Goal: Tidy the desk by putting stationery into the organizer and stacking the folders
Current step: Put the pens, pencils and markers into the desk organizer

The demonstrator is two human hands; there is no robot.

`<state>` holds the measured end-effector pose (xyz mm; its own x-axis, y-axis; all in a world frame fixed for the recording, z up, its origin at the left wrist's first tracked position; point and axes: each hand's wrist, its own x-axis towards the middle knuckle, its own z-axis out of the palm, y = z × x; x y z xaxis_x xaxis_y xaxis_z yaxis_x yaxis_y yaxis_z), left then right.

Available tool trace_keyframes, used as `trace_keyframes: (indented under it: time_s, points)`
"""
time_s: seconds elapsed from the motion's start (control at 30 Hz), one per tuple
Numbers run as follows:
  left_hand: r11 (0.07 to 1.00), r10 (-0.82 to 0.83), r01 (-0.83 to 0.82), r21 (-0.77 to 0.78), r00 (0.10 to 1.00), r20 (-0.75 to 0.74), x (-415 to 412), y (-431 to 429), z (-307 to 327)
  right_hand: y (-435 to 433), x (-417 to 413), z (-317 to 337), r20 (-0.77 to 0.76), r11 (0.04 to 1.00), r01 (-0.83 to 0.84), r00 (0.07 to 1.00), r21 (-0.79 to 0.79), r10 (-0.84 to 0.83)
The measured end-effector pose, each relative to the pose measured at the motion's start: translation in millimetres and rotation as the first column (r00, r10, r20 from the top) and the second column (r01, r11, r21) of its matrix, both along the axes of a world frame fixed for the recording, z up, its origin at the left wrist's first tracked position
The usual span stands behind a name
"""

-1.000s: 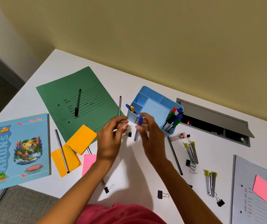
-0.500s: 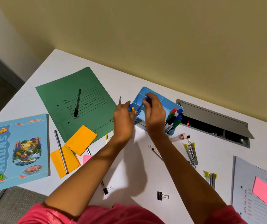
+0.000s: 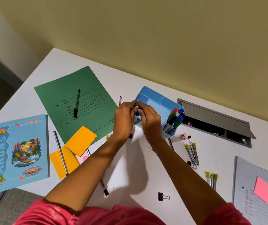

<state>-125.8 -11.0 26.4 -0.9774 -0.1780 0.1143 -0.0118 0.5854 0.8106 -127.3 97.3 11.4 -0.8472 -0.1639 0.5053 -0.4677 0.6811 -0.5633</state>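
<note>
At the far left of the frame I see a blue notebook (image 3: 20,153). Next to it lie orange sticky notes (image 3: 74,148) and a green folder (image 3: 79,103) with a black pen (image 3: 77,103) on top. In the middle, my left hand (image 3: 124,120) and right hand (image 3: 150,121) meet at the left corner of the blue organizer (image 3: 158,103). Their fingers are pinched close around small blue and yellow pen tops (image 3: 136,106) there. Markers (image 3: 174,120) stand in its right corner. A grey folder (image 3: 259,192) sits at the lower right.
</note>
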Motion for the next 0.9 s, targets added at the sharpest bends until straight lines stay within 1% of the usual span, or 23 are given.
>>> trace_keyframes:
  time_s: [0.1, 0.23, 0.43, 0.53, 0.67, 0.73, 0.8, 0.9]
  points:
    - [1.0, -0.022, 0.023, 0.019, 1.0, -0.009, 1, -2, 3, -3, 2, 2, 0.071, 0.998, 0.021, 0.997, -0.061, -0.017]
    - [0.998, -0.04, 0.041, 0.054, 0.999, -0.019, 0, -5, 9, -6, 3, 6, 0.088, 0.994, 0.051, 0.995, -0.093, -0.043]
    - [0.997, -0.047, 0.042, 0.071, 0.997, 0.069, 0, -7, 7, -6, 3, 4, 0.189, 0.99, 0.09, 0.98, -0.107, -0.069]
    - [0.999, -0.014, 0.011, 0.035, 0.997, 0.074, 3, -10, 3, -6, 4, 5, 0.196, 0.991, 0.094, 0.978, -0.096, -0.074]
    - [0.995, 0.042, -0.049, 0.091, 0.996, 0.079, 7, -23, -5, -8, 4, 13, 0.171, 0.988, 0.123, 0.98, -0.094, -0.105]
    - [0.995, 0.076, -0.083, 0.062, 0.992, 0.101, 10, -39, -13, -8, 5, 19, 0.128, 0.983, 0.16, 0.981, -0.086, -0.149]
    - [0.989, 0.145, -0.144, -0.017, 0.983, 0.11, 13, -64, -22, -8, 5, 26, 0.112, 0.978, 0.189, 0.978, -0.091, -0.178]
    - [0.933, 0.341, -0.317, -0.171, 0.93, 0.14, 15, -103, -37, -11, 11, 33, 0.146, 0.982, 0.159, 0.979, -0.097, -0.144]
